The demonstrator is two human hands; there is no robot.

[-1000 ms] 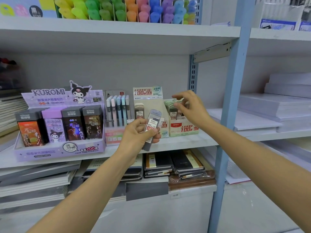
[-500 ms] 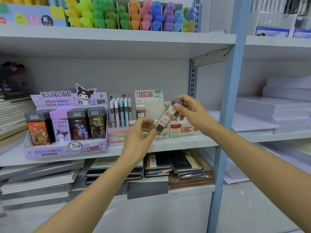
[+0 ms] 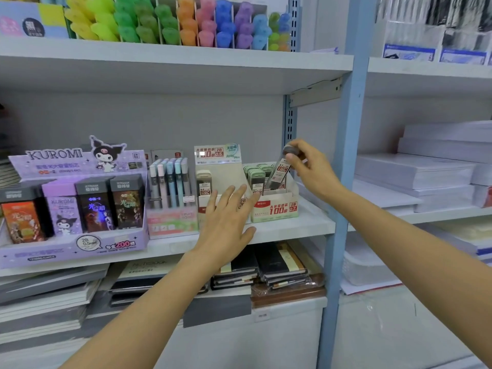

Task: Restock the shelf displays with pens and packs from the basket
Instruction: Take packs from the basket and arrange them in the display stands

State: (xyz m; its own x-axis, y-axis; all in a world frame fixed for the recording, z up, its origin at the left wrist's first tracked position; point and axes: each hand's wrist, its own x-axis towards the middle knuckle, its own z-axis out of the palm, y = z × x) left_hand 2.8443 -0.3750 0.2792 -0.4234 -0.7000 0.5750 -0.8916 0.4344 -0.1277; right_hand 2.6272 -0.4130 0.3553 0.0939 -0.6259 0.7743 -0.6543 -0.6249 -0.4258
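Observation:
My right hand pinches the top of a clear pencil-lead case with a red label. The case hangs tilted over the green-and-white 0.7 display box, among the green-capped cases standing there. My left hand is open, fingers spread, in front of the neighbouring 0.5 display box, which holds one dark lead case. No basket is in view.
A purple Kuromi display and a rack of pastel pens stand to the left on the same shelf. A blue upright post is just right of my right hand. Notebooks lie below, highlighters above, paper stacks at right.
The lead case passed from my left hand to my right, which carried it up and right over the 0.7 box. My left hand let go and opened.

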